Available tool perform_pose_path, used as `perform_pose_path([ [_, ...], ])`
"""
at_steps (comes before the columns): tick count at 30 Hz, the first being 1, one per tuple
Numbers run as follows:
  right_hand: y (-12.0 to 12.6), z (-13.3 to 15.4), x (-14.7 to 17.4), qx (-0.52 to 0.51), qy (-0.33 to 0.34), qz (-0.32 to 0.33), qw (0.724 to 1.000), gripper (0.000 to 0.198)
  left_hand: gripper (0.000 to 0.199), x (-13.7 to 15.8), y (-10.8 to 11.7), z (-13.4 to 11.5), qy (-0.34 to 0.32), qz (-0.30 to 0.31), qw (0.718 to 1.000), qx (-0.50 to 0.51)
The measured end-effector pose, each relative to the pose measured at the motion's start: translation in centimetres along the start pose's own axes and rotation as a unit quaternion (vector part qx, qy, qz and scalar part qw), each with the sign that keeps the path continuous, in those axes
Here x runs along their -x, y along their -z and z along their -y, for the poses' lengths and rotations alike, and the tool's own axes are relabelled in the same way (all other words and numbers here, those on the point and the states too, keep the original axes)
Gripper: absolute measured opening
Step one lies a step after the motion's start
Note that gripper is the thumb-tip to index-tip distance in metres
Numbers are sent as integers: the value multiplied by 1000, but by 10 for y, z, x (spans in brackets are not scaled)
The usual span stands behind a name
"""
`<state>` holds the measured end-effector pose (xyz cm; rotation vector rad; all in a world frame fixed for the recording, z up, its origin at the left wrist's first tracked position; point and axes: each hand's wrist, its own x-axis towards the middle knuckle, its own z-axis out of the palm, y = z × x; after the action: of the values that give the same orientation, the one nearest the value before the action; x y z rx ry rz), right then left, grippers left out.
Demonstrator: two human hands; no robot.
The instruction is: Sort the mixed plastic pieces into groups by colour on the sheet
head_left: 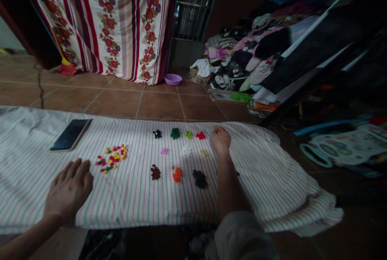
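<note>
My left hand [69,187] lies flat on the striped cloth [133,203], fingers stretched out, just left of a loose pile of mixed-colour beads [115,156]. At the far right of the sorted piles is my right hand [221,140], its fingers curled into a pinch; whatever they hold is hidden. Red beads [200,135] are closest to it. Left of these are lime green beads [188,134], dark green beads [175,133] and black beads [157,134]. Pink [164,151], white [187,150] and beige beads [204,152] form a middle row. Brown [155,172], orange [177,174] and dark blue-grey beads [200,179] lie nearer me.
A phone [71,134] lies on the cloth at the left. Dark beads [238,173] show partly behind my right forearm. Beyond are a tiled floor [121,98], a purple basin [173,79], a flowered curtain [121,22] and heaped clothes [242,54].
</note>
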<state>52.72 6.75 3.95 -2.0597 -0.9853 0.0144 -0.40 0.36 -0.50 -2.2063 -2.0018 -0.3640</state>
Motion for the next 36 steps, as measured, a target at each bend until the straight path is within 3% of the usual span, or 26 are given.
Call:
perform_pose_path([
  [5,-28,78,39,-52,161,66,983,33,55,-2,8,-10,33,10,998,-53],
  [9,-53,138,114,-82,328,168,926,30,52,-3,14,-15,40,21,998,-51],
  [12,-66,165,172,-87,391,247,882,33,51,-3,16,-17,44,16,998,-40],
  [16,-71,183,221,-54,415,310,853,37,49,-3,15,-18,49,10,999,-15],
  [20,-68,191,241,0,436,336,835,41,48,-3,13,-17,50,-5,999,-8],
  [26,-66,186,253,38,414,342,843,44,46,-2,12,-16,37,-16,999,-25],
  [36,-82,175,254,45,393,325,859,40,47,-3,15,-18,49,-11,999,-9],
])
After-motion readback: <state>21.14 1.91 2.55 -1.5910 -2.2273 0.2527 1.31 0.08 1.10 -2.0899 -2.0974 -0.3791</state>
